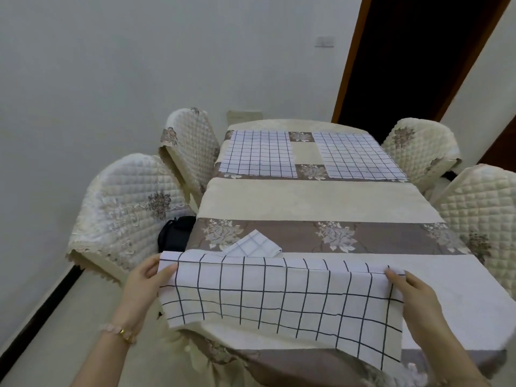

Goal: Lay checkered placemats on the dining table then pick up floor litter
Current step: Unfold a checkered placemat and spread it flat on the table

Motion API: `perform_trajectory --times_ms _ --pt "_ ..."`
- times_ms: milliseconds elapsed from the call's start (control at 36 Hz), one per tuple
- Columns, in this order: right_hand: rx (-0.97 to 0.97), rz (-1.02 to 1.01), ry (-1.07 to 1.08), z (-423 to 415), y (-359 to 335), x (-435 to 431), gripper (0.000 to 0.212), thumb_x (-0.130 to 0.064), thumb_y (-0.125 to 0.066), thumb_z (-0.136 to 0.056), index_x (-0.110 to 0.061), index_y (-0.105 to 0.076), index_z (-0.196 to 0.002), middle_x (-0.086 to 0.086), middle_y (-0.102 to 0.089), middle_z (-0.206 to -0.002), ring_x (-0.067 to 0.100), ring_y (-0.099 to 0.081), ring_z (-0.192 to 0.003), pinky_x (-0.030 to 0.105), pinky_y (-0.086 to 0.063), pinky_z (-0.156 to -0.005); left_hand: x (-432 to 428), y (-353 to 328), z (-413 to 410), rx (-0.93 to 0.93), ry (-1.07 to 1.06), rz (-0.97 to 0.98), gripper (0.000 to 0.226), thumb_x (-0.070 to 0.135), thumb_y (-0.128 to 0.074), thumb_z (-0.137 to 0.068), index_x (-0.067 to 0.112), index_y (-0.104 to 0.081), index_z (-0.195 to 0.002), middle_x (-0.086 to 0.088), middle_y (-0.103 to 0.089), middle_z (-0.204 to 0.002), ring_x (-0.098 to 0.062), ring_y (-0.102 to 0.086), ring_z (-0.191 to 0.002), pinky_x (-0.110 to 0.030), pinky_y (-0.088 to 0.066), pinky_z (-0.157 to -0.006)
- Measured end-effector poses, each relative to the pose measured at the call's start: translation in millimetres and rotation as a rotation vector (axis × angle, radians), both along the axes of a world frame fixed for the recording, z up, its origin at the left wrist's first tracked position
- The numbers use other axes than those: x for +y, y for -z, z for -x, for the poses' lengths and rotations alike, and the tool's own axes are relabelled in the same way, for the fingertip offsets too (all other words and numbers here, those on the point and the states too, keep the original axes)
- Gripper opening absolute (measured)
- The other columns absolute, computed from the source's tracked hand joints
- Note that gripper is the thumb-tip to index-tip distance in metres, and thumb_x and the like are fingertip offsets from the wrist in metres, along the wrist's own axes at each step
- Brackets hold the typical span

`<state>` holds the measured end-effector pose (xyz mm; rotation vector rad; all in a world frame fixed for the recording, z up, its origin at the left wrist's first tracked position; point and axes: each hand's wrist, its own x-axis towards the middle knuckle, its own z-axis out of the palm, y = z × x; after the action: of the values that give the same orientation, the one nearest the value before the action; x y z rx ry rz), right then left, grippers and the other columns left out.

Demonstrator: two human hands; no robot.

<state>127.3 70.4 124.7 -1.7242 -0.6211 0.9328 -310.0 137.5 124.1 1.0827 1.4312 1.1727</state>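
Left hand [145, 277] pinches left top corner of checkered placemat [279, 297], thumb over, fingers under. Placemat hangs over near edge of dining table [321, 202], limp, thin cloth: light, likely drapes and wrinkles, best held at corners, pulled taut. Folded placemat [252, 244] just behind it. Right hand [416, 294] pinches right top corner likewise. Two laid placemats at far end. Floral tablecloth, quilted chairs both sides, white walls, dark doorway right. No litter visible.

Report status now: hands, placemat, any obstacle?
Left hand, right hand each grip held placemat. Two placemats laid far end. Folded placemat lies behind.
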Motion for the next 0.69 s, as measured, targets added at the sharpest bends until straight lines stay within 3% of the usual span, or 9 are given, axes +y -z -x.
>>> perform_trajectory --times_ms 56,111,250,333,389,472,583,694 --pt "0.016 0.007 -0.034 7.6 2.2 9.3 0.011 -0.027 -0.062 -0.088 -0.019 -0.069 -0.087 0.005 -0.067 -0.107 0.031 -0.060 -0.107 0.054 -0.047 -0.098 -8.6 4.2 9.2 -0.003 -0.034 0.009 0.023 0.011 -0.060 -0.089 0.017 -0.066 -0.110 -0.002 -0.073 -0.103 -0.019 -0.068 -0.091 -0.028 -0.054 -0.068" --pt "0.015 0.015 -0.081 18.2 7.0 20.5 0.015 -0.030 -0.063 -0.088 -0.017 -0.069 -0.093 0.007 -0.065 -0.117 0.032 -0.058 -0.112 0.054 -0.045 -0.100 -19.4 10.8 20.7 -0.009 -0.096 0.013 0.023 0.012 -0.059 -0.090 0.016 -0.065 -0.111 -0.002 -0.073 -0.104 -0.015 -0.068 -0.089 -0.027 -0.054 -0.071" --pt "0.003 0.010 -0.238 65.6 10.8 50.9 0.019 -0.030 -0.063 -0.087 -0.015 -0.068 -0.078 0.004 -0.069 -0.094 0.027 -0.063 -0.093 0.050 -0.050 -0.091 -56.6 26.2 58.8 -0.026 -0.353 0.058 0.014 0.025 -0.063 -0.087 0.019 -0.068 -0.099 0.003 -0.073 -0.095 -0.014 -0.068 -0.087 -0.037 -0.052 -0.083" --pt "-0.027 -0.026 -0.348 106.0 3.8 67.2 0.019 -0.029 -0.063 -0.086 -0.013 -0.067 -0.077 0.009 -0.069 -0.091 0.030 -0.063 -0.087 0.048 -0.051 -0.084 -86.4 26.4 86.4 -0.006 -0.545 0.019 0.007 0.025 -0.063 -0.087 0.023 -0.070 -0.085 0.009 -0.074 -0.079 -0.004 -0.067 -0.076 -0.030 -0.052 -0.069" --pt "-0.049 -0.070 -0.426 136.5 -1.0 76.0 0.016 -0.028 -0.063 -0.087 -0.014 -0.069 -0.080 0.011 -0.070 -0.090 0.031 -0.063 -0.084 0.045 -0.052 -0.078 -108.6 27.3 106.3 0.011 -0.665 0.005 0.014 0.024 -0.062 -0.087 0.028 -0.069 -0.076 0.011 -0.072 -0.073 -0.003 -0.065 -0.072 -0.027 -0.050 -0.062" --pt "-0.064 -0.119 -0.547 183.2 -1.6 85.8 0.018 -0.027 -0.063 -0.087 -0.010 -0.069 -0.084 0.015 -0.069 -0.088 0.034 -0.064 -0.086 0.051 -0.052 -0.082 -144.2 31.5 138.5 0.027 -0.782 0.021 0.020 0.025 -0.061 -0.087 0.034 -0.069 -0.071 0.012 -0.070 -0.072 -0.005 -0.062 -0.071 -0.027 -0.048 -0.059" --pt "-0.086 -0.084 -0.694 250.2 9.4 90.0 0.046 -0.028 -0.062 -0.088 0.016 -0.052 -0.096 0.038 -0.057 -0.105 0.050 -0.057 -0.097 0.059 -0.045 -0.093 -190.3 46.6 183.6 0.091 -0.867 0.059 0.019 0.024 -0.058 -0.089 0.032 -0.069 -0.075 0.010 -0.072 -0.073 -0.007 -0.063 -0.072 -0.030 -0.048 -0.061" --pt "-0.092 0.022 -0.768 324.9 32.3 81.6 0.043 -0.023 -0.062 -0.088 0.017 -0.054 -0.101 0.035 -0.056 -0.109 0.046 -0.051 -0.109 0.055 -0.042 -0.098 -231.3 69.2 228.2 0.085 -0.931 0.135 0.015 0.017 -0.057 -0.090 0.022 -0.066 -0.079 0.007 -0.068 -0.082 -0.014 -0.061 -0.078 -0.030 -0.048 -0.065"
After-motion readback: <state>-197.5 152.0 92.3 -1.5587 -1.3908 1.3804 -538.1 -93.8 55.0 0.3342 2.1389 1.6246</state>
